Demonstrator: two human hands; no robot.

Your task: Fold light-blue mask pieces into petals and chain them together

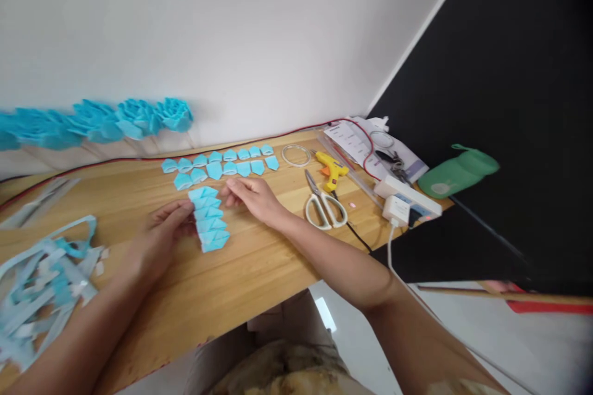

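Observation:
A strip of overlapping folded light-blue pieces (210, 221), with pointed ends toward the right, is in front of me over the wooden table. My left hand (169, 225) pinches its left edge, thumb on top. Just off the strip's upper right side is my right hand (250, 196), its fingers curled and thumb against the index finger; what they may hold is hidden. Behind both hands, small folded blue petals (214, 170) lie in two rows.
Blue ribbon scraps (46, 284) pile up at left. Blue flowers (139, 117) stand along the wall. To the right are scissors (324, 207), a yellow glue gun (332, 170), a ring (296, 155), a power strip (407, 194), papers (354, 142) and a green bottle (458, 173). Cords cross there.

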